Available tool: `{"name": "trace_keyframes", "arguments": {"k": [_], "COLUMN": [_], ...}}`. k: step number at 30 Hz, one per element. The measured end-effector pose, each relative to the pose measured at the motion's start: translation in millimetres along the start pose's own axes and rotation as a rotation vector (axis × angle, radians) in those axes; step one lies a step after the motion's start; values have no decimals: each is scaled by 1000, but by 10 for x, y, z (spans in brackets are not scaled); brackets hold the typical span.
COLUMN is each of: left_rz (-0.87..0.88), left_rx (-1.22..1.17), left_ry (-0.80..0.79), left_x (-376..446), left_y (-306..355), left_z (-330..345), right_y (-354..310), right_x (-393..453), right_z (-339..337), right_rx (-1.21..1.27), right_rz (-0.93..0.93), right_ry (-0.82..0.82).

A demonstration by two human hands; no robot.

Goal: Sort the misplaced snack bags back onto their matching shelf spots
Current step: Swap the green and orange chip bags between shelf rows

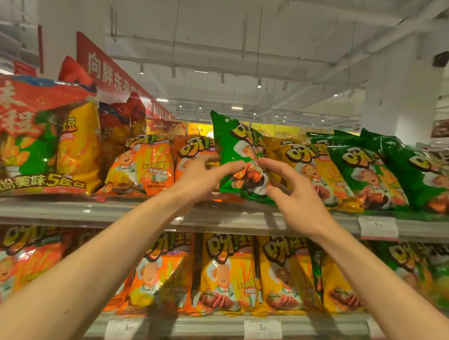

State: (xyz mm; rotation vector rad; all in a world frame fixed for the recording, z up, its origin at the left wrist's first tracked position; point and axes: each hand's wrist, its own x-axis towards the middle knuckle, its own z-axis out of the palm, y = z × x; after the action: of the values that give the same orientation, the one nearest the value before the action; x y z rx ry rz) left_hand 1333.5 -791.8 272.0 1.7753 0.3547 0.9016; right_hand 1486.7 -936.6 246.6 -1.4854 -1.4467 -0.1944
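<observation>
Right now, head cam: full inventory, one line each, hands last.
green snack bag: 1, green, upright on the upper shelf between the orange and yellow bags, both hands on it
orange bags: at least 2, orange, upper shelf, left of the green snack bag
yellow bags: at least 1, yellow, upper shelf, right of the green snack bag
green row: at least 2, green, upper shelf, far right
multipack: 1, red and green, upper shelf, far left
lower shelf bags: several, orange left, yellow middle, green right
price tags: 3 visible, white, on shelf edges
red banner: 1, hanging upper left
left hand: fingers on the bag's left edge
right hand: pinches the bag's right edge
</observation>
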Motion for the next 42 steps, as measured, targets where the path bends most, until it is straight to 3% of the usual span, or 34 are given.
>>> {"name": "trace_keyframes", "arguments": {"k": [6,12,20,34,42], "left_rz": [19,50,105,119,74], "left_rx": [-37,-105,23,47,60], "left_ry": [10,-28,-13,-62,-34], "left_x": [-21,-167,-438,-1190,-1479], "left_y": [-56,-195,-368,-1057,-1254], "left_z": [-52,-131,-99,-41,318], "right_y": [-43,-50,-52,-38,157], "right_x": [35,115,-133,-1142,-1467], "right_z": [-37,-47,-19,430,285], "right_rx": [33,139,92,264,245], "right_rz": [107,344,293,415,445], "right_ry": [147,69,81,131,77]}}
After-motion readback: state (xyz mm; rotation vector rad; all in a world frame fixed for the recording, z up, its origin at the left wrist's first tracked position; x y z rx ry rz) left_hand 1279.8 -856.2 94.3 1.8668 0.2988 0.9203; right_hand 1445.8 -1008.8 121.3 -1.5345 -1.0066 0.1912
